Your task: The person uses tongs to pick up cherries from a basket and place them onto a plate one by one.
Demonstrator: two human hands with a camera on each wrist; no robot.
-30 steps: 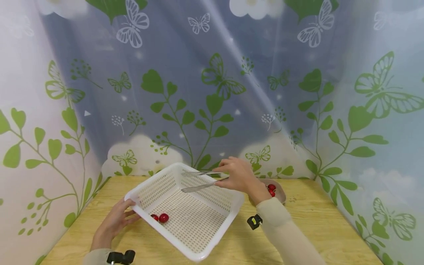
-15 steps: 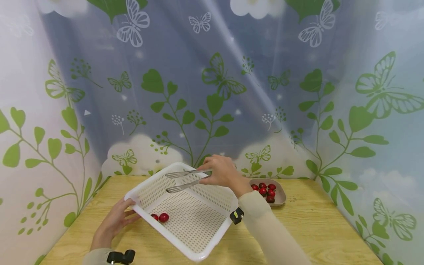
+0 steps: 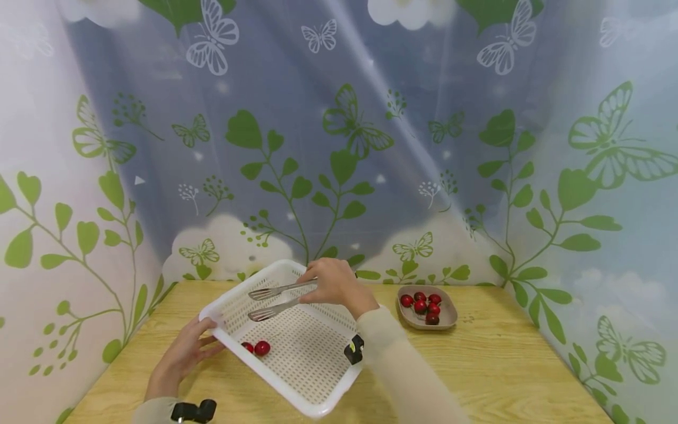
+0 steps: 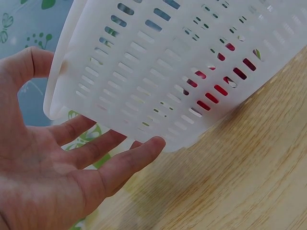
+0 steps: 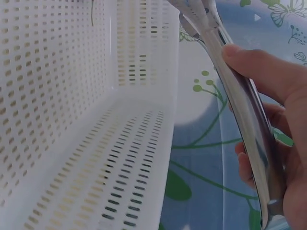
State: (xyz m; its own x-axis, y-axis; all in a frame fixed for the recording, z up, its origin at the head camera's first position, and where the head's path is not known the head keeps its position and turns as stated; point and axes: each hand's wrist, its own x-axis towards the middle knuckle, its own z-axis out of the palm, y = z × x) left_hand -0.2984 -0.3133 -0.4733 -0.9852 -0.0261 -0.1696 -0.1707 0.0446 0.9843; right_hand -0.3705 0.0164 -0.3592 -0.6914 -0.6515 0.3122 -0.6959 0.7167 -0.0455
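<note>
A white perforated plastic basket [image 3: 265,374] stands tilted on the wooden table, with two red cherries [image 3: 262,348] low in its left side. My left hand [image 3: 182,353] holds the basket's left corner, thumb at the rim and fingers below along the wall. In the left wrist view, red shows through the slots of the basket wall [image 4: 139,72]. My right hand [image 3: 333,285] grips metal tongs [image 3: 272,311] over the basket. The tongs' two tips are apart with nothing between them. In the right wrist view the thumb presses along one tong arm [image 5: 249,124].
A small beige bowl [image 3: 448,309] with several cherries [image 3: 420,307] stands at the back right of the wooden table [image 3: 503,365]. A printed curtain [image 3: 296,147] with butterflies and leaves hangs behind and at both sides.
My right hand has moved left with the tongs, from in front of the bowl to over the basket, uncovering the bowl's cherries. My left hand and the basket have stayed put.
</note>
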